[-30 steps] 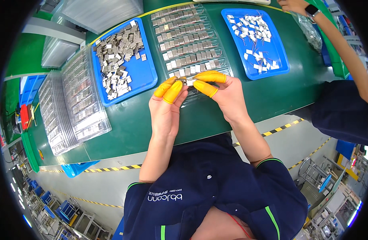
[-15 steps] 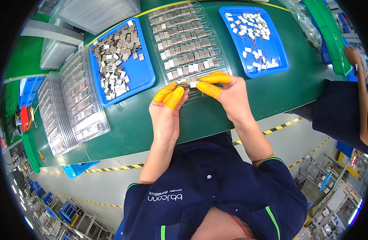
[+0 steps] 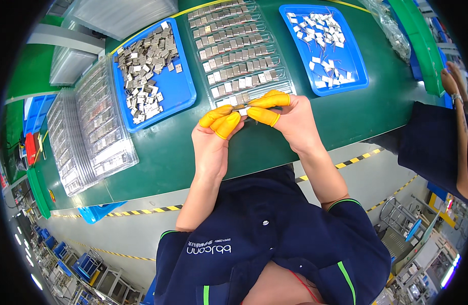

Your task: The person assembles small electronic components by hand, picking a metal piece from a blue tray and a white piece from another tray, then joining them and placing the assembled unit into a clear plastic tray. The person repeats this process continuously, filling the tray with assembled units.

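Yellow finger cots cover the fingertips of both my hands. My left hand (image 3: 213, 145) pinches a small metal USB connector shell (image 3: 237, 108), mostly hidden by the fingers. Against it, my right hand (image 3: 298, 122) pinches a small white connector piece (image 3: 244, 111); the two parts meet between my fingertips. Both hands are over the near end of a clear blister tray (image 3: 290, 81), whose rows hold several metal and white connectors. To the left, a blue tray (image 3: 185, 94) contains a heap of metal USB shells. On the right, another blue tray (image 3: 363, 76) carries white pieces with thin red wires.
Stacked clear blister trays (image 3: 91, 137) stand at the left of the green table (image 3: 162, 168). More clear plastic trays (image 3: 124, 18) rise at the far left. A clear plastic bag (image 3: 391, 30) lies far right beside a green ledge (image 3: 419, 46). A co-worker's arm (image 3: 460, 122) shows at right.
The metal shell and the white piece have come closer together, and my fingertips have drawn slightly nearer each other. The co-worker's hand has shifted a little.
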`<state>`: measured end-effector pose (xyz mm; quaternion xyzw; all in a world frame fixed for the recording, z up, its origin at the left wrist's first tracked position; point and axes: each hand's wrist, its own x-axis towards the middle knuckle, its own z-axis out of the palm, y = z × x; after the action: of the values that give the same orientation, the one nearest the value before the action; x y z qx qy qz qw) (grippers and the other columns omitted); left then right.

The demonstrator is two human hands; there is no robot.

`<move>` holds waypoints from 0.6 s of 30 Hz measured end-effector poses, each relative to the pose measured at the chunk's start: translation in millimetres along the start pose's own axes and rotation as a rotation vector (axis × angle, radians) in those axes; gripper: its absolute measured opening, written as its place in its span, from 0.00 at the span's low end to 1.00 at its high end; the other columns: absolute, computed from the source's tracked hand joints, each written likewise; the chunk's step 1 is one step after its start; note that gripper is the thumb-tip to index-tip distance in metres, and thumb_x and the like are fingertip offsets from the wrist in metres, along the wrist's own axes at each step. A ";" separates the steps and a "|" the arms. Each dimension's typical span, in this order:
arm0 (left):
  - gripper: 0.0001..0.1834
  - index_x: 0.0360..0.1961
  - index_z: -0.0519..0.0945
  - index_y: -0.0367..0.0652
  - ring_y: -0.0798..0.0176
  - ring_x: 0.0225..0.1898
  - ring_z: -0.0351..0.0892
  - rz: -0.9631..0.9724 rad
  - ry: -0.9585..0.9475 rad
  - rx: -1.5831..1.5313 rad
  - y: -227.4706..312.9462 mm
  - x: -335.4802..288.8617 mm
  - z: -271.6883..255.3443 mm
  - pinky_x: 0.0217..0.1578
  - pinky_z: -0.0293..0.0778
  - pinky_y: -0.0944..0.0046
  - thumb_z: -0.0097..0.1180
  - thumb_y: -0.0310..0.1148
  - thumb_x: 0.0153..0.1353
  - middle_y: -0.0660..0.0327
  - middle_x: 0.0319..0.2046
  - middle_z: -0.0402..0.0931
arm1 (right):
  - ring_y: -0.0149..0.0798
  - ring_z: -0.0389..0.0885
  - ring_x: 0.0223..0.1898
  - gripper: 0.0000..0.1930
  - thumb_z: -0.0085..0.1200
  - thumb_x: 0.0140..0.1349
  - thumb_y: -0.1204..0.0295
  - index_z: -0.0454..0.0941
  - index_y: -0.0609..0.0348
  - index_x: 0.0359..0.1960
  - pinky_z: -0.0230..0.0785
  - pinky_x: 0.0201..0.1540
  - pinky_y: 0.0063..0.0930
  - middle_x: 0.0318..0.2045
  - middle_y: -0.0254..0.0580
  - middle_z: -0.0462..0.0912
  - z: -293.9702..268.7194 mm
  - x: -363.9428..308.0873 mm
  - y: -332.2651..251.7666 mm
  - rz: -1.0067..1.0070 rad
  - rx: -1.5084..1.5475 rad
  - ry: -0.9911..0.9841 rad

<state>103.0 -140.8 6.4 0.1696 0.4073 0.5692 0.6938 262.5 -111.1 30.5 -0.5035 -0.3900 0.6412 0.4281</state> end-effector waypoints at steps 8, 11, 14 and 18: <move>0.14 0.43 0.74 0.32 0.59 0.40 0.80 -0.015 -0.016 -0.035 -1.0 0.0 -1.9 0.44 0.76 0.65 0.57 0.24 0.56 0.54 0.39 0.77 | 0.28 0.80 0.33 0.09 0.61 0.50 0.79 0.81 0.67 0.34 0.72 0.38 0.19 0.32 0.39 0.83 -3.7 -0.9 4.3 -0.007 -0.016 0.048; 0.14 0.43 0.74 0.32 0.58 0.40 0.80 -0.012 -0.003 -0.022 -0.8 -0.1 -1.4 0.44 0.76 0.64 0.57 0.23 0.55 0.54 0.39 0.77 | 0.28 0.80 0.33 0.09 0.62 0.49 0.79 0.81 0.67 0.34 0.72 0.38 0.18 0.32 0.39 0.83 -2.4 -0.7 5.6 0.001 0.003 0.038; 0.15 0.43 0.75 0.31 0.61 0.40 0.79 0.009 -0.018 0.034 -1.3 -1.5 0.4 0.43 0.76 0.65 0.58 0.21 0.54 0.53 0.39 0.78 | 0.28 0.80 0.34 0.10 0.63 0.48 0.79 0.81 0.67 0.34 0.72 0.39 0.19 0.32 0.39 0.82 -0.5 -2.3 3.8 0.019 0.011 0.027; 0.13 0.40 0.78 0.30 0.65 0.39 0.79 0.083 -0.033 0.290 5.0 2.4 -0.5 0.42 0.75 0.67 0.60 0.18 0.50 0.54 0.38 0.79 | 0.29 0.80 0.35 0.10 0.64 0.47 0.79 0.81 0.66 0.33 0.72 0.41 0.20 0.32 0.38 0.82 -7.7 -4.8 5.4 -0.026 -0.034 -0.076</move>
<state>99.4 -137.2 8.7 0.2940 0.4665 0.5300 0.6443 269.9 -116.8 25.5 -0.4807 -0.4232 0.6477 0.4127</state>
